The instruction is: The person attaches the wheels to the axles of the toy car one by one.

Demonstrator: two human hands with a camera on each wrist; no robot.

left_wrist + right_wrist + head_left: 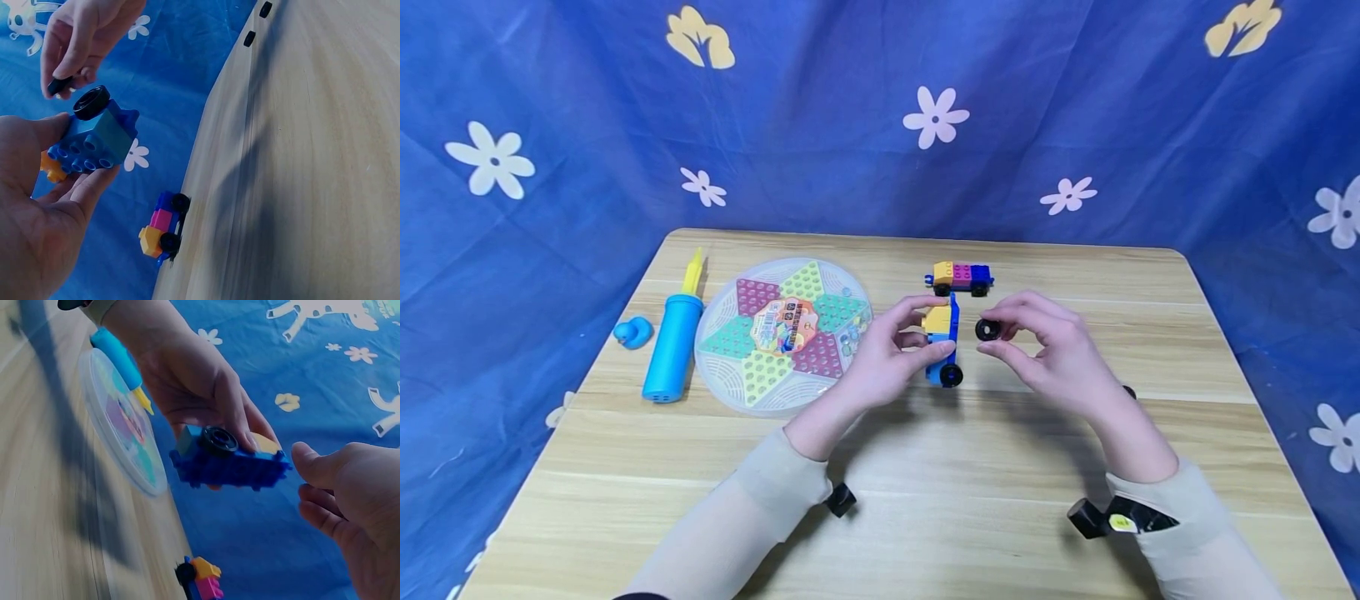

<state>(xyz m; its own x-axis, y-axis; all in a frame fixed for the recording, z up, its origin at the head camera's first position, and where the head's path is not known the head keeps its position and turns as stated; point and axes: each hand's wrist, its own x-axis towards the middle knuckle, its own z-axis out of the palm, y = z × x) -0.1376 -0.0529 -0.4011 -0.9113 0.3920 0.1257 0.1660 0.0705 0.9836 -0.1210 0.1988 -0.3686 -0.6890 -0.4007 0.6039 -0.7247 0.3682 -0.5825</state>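
Above the table my left hand [883, 354] grips a toy block car [938, 323] with yellow and light blue bricks on a dark blue base. One black wheel [92, 103] sits on the base, at the end with the light blue bricks; the left thumb lies on the base beside it. My right hand [1060, 350] pinches a loose black wheel [987, 330] between thumb and fingers, a short gap to the right of the car. In the right wrist view, the right fingers [322, 506] hide that wheel.
A second block car [962, 277], orange, pink and dark blue, stands behind the hands. A round Chinese checkers board [801, 398] lies to the left, beside a blue hand pump [673, 350] and a blue rubber duck [634, 332]. Two black wheels [249, 39] lie on the table.
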